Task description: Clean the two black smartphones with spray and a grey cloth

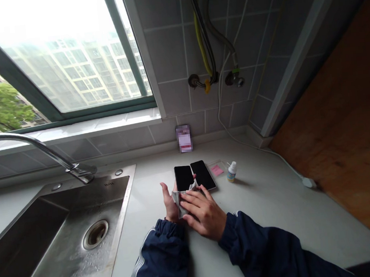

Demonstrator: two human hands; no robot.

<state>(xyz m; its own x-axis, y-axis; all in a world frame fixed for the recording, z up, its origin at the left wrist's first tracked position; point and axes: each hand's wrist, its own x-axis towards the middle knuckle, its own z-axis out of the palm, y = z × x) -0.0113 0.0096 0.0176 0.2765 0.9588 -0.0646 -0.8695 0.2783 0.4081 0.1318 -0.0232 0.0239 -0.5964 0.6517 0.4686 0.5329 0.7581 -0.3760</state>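
Note:
Two black phones lie side by side on the pale counter: the left phone (pixel 184 178) and the right phone (pixel 203 174). My left hand (pixel 170 204) is closed round the near end of the left phone, thumb up. A white cloth (pixel 180 200) is bunched between both hands. My right hand (pixel 204 212) rests on that cloth, its fingers stretched out and pressing it against the phone's near end. Both arms wear dark blue sleeves with white stripes.
A steel sink (pixel 65 232) with a curved tap (pixel 45 149) fills the left. A small dropper bottle (pixel 231 171), a pink note in a clear sleeve (pixel 216 169) and a small packet (pixel 184 138) stand behind the phones. A white cable (pixel 274 154) runs along the right, beside a wooden panel (pixel 349 130).

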